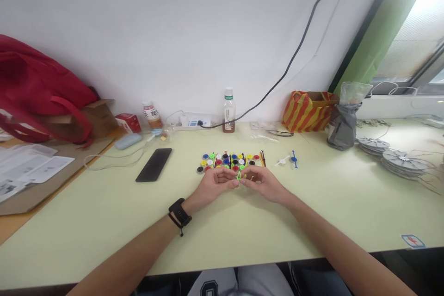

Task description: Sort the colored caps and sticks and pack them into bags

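Note:
My left hand and my right hand meet at the middle of the table, fingertips pinched together. Between them is a small bright green plastic piece, mostly covered by the fingers. Just behind the hands lie rows of small round discs in red, blue, yellow, green, white and black. Thin coloured sticks lie among the discs, and the hands hide part of the front row. To the right, a white disc-and-stick piece lies beside a blue disc-and-stick piece.
A black phone lies to the left. Along the wall stand a drink bottle, another bottle, a power strip and a striped bag. Stacked grey discs are far right; papers and a red bag far left.

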`<state>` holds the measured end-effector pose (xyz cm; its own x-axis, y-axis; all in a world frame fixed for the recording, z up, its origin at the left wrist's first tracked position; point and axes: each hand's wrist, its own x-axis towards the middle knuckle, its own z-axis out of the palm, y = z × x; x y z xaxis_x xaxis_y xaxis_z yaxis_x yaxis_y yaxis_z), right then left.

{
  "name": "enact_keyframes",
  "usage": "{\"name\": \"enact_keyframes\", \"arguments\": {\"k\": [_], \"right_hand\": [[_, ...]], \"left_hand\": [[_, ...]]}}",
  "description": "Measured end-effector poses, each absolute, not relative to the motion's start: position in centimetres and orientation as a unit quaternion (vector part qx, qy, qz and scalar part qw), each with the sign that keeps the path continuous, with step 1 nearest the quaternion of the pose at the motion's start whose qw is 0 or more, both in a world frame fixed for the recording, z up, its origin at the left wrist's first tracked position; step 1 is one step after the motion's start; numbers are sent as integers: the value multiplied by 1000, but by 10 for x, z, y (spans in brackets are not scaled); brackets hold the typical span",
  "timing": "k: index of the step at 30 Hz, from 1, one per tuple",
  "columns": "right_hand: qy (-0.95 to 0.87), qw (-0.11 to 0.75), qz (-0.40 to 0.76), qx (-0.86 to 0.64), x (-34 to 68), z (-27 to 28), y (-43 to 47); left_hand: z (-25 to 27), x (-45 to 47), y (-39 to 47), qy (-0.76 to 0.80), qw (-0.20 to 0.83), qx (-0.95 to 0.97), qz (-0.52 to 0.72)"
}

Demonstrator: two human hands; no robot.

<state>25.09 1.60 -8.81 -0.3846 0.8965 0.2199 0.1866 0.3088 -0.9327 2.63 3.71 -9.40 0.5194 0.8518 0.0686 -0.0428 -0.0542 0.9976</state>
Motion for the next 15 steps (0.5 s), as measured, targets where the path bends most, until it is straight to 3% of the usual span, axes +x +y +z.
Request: {"name": "enact_keyframes", "arguments": {"k": [4,8,11,15], "right_hand": [[-688,411,432,-413,262,-86,22],[-676,430,256,-541,294,-83,34],[-673,320,132,-654,323,-83,39],[-691,144,89,-703,350,-89,40]], "left_hand": [[-92,29,35,355,590,637,346],[-95,28,36,371,572,657,323],[-99,27,37,369,570,666,309],[-99,26,37,367,570,671,301]]}}
